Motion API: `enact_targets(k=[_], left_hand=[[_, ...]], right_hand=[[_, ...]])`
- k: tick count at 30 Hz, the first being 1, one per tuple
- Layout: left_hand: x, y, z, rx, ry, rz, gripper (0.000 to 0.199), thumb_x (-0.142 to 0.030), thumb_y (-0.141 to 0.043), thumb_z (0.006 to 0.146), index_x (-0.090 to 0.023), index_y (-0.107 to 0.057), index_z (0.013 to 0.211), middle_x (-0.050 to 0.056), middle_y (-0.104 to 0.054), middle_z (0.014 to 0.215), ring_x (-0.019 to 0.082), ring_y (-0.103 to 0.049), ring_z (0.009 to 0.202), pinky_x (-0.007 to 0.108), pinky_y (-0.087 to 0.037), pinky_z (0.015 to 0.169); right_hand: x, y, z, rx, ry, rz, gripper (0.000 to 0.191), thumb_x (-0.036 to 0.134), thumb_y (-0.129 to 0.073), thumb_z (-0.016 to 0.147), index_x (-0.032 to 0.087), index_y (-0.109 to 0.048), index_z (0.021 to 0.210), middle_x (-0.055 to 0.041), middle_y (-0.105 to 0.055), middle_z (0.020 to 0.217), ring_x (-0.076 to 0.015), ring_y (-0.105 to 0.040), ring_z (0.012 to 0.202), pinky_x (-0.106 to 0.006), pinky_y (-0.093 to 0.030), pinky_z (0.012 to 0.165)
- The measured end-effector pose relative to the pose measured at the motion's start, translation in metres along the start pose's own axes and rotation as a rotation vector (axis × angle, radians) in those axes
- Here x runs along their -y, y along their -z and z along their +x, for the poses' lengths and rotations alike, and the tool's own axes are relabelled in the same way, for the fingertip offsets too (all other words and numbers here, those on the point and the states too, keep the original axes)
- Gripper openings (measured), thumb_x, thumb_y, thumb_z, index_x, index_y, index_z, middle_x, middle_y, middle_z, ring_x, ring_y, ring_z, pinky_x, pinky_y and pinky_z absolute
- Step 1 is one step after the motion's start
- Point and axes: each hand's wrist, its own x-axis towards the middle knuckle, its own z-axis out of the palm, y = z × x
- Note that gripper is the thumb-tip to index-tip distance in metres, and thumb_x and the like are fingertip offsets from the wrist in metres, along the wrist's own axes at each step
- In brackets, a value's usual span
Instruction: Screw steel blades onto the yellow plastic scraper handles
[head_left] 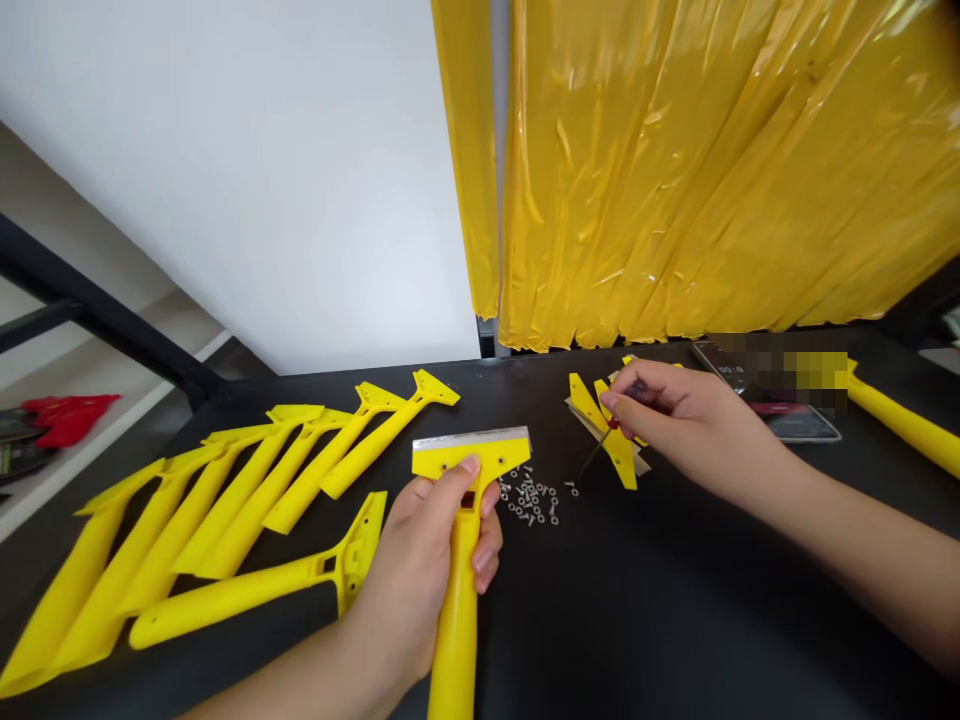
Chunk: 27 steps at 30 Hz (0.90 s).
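My left hand (427,570) is closed around a yellow scraper (456,620), thumb on its head, which carries a metal blade (472,437) along the top edge. My right hand (667,410) pinches a small screwdriver (596,455) by its dark and red handle. Its thin shaft points down and left, toward a lone screw (571,488) on the table. Between the hands lies a loose pile of small screws (531,498). Right beside the screwdriver are several yellow scraper head plates (621,460), partly hidden by my right hand.
Several yellow scraper handles (240,490) lie in a slanted row on the black table (675,620) at left, with another scraper handle (247,597) in front. A phone (802,425) lies at the back right, near another yellow handle (907,425). Yellow plastic sheeting (712,180) hangs behind.
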Motion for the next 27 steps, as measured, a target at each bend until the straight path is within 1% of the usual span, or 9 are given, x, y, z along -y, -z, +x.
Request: enact_targets(k=[4, 8, 12, 16, 20, 22, 27], left_hand=[[0.000, 0.000, -0.001, 0.011, 0.001, 0.020, 0.040, -0.049, -0.060, 0.097, -0.021, -0.058, 0.069, -0.002, -0.047, 0.047, 0.012, -0.041, 0.044, 0.023, -0.035, 0.046], [0.002, 0.001, 0.000, 0.012, -0.001, 0.027, 0.039, -0.047, -0.059, 0.098, -0.021, -0.058, 0.070, -0.002, -0.048, 0.048, 0.013, -0.042, 0.044, 0.023, -0.035, 0.047], [0.003, 0.001, 0.001, 0.017, -0.011, 0.037, 0.039, -0.047, -0.059, 0.099, -0.021, -0.057, 0.070, -0.002, -0.048, 0.048, 0.012, -0.042, 0.044, 0.023, -0.035, 0.047], [0.004, 0.002, 0.003, 0.023, -0.013, 0.045, 0.039, -0.046, -0.058, 0.099, -0.021, -0.057, 0.070, -0.002, -0.049, 0.048, 0.013, -0.043, 0.044, 0.023, -0.036, 0.047], [0.005, 0.002, 0.003, 0.025, -0.005, 0.053, 0.039, -0.046, -0.058, 0.099, -0.021, -0.058, 0.070, -0.002, -0.049, 0.048, 0.013, -0.044, 0.044, 0.023, -0.036, 0.047], [0.005, 0.002, 0.003, 0.028, -0.004, 0.057, 0.039, -0.046, -0.057, 0.100, -0.021, -0.058, 0.070, -0.002, -0.049, 0.048, 0.013, -0.044, 0.045, 0.023, -0.036, 0.047], [0.006, 0.002, 0.003, 0.021, -0.002, 0.063, 0.039, -0.047, -0.058, 0.099, -0.021, -0.057, 0.071, -0.002, -0.049, 0.049, 0.013, -0.044, 0.045, 0.023, -0.036, 0.047]], right_hand=[[0.001, -0.003, -0.001, 0.011, -0.022, -0.039, 0.031, 0.050, -0.064, 0.100, 0.023, -0.065, 0.085, 0.0013, -0.059, 0.070, -0.0142, -0.051, 0.063, -0.029, -0.040, 0.057], [0.002, -0.005, -0.002, 0.017, -0.015, -0.032, 0.031, 0.050, -0.063, 0.100, 0.023, -0.064, 0.084, 0.0003, -0.061, 0.073, -0.0148, -0.053, 0.065, -0.029, -0.040, 0.057], [0.003, -0.006, -0.002, 0.011, -0.036, 0.038, 0.032, 0.051, -0.066, 0.098, 0.023, -0.064, 0.083, -0.0004, -0.060, 0.073, -0.0142, -0.051, 0.063, -0.028, -0.039, 0.054], [0.003, -0.006, -0.001, -0.009, -0.020, 0.069, 0.033, 0.053, -0.068, 0.096, 0.023, -0.065, 0.083, -0.0017, -0.064, 0.077, -0.0140, -0.051, 0.063, -0.028, -0.040, 0.056], [0.003, -0.005, -0.004, -0.018, -0.006, 0.016, 0.031, 0.051, -0.065, 0.099, 0.023, -0.064, 0.084, -0.0024, -0.065, 0.083, -0.0145, -0.052, 0.067, -0.030, -0.040, 0.058], [0.004, -0.004, -0.006, -0.020, 0.010, -0.022, 0.031, 0.052, -0.063, 0.100, 0.024, -0.065, 0.086, -0.0022, -0.065, 0.083, -0.0151, -0.051, 0.068, -0.030, -0.038, 0.058], [0.008, -0.004, -0.012, -0.018, 0.089, -0.107, 0.031, 0.052, -0.059, 0.103, 0.025, -0.065, 0.088, -0.0030, -0.065, 0.083, -0.0185, -0.055, 0.074, -0.033, -0.039, 0.062]])
